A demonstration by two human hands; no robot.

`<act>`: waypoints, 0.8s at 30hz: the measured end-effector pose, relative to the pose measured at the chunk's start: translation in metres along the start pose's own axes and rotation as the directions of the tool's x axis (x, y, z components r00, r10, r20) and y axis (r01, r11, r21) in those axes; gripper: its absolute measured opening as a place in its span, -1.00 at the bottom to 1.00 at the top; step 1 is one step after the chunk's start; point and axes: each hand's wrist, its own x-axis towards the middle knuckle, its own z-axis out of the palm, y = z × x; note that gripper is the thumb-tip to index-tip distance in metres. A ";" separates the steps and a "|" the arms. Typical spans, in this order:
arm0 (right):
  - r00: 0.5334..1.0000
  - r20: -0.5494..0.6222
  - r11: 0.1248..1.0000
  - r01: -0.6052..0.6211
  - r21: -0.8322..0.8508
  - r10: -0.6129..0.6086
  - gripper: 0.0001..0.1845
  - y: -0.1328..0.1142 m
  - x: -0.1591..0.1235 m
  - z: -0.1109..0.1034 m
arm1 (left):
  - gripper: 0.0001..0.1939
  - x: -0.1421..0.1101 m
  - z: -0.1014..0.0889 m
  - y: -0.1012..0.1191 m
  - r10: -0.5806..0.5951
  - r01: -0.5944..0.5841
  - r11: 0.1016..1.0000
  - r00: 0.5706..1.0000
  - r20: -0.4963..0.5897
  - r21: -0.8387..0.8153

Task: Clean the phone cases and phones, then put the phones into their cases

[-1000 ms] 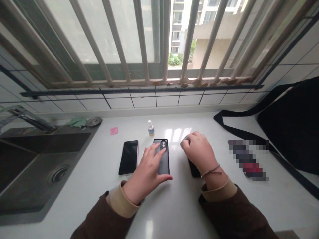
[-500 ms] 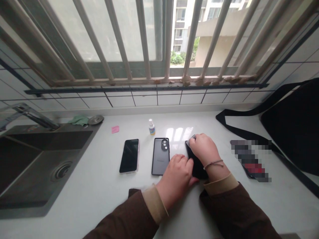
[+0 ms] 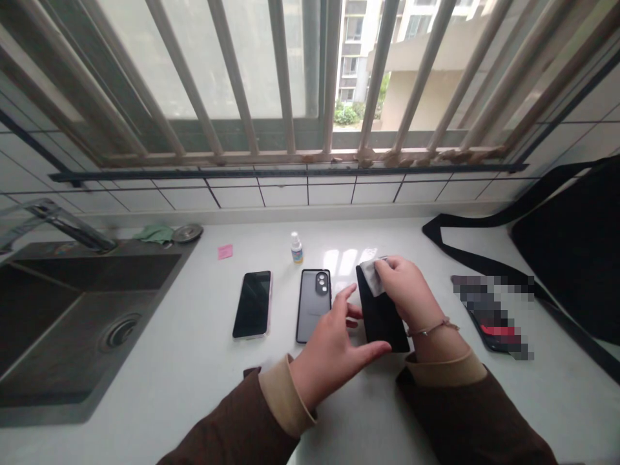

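Note:
A black phone (image 3: 382,323) lies screen up on the white counter, tilted a little to the left at its top. Pinched in my right hand (image 3: 409,284) is a small grey cloth (image 3: 372,279), pressed on the phone's upper end. My left hand (image 3: 332,345) is open at the phone's left side, fingers spread and curved, the thumb reaching over its lower edge; whether the thumb touches it I cannot tell. Just left of that hand is a dark phone case (image 3: 312,310) with camera cutouts, partly covered by the fingers.
Further left lies another phone (image 3: 252,303) in a clear case. Behind stand a small spray bottle (image 3: 296,250) and a pink paper square (image 3: 225,252). The sink (image 3: 159,284) is at left; a pixelated dark object (image 3: 484,316) and a black bag (image 3: 571,258) with strap lie right.
My left hand has lifted off the phone and moved slightly left, its fingers spreading. More of the phone and cloth now shows. My right hand remains at the phone's top.

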 end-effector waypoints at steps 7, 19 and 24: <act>0.970 0.244 0.826 -0.136 0.548 -0.002 -0.74 -0.029 -0.030 0.029 | -0.36 -0.009 -0.015 0.019 -0.337 0.440 0.482 0.891 0.304 -0.758; 0.808 -0.249 0.845 0.506 -0.171 -0.534 -0.62 -0.025 -0.036 0.021 | 0.07 -0.008 -0.030 0.009 -0.404 0.470 0.518 0.871 0.280 -0.715; 0.606 0.138 0.592 0.795 -0.132 -0.783 -0.51 -0.023 -0.044 0.043 | -0.03 -0.010 -0.028 0.004 -0.460 0.477 0.548 0.858 0.228 -0.688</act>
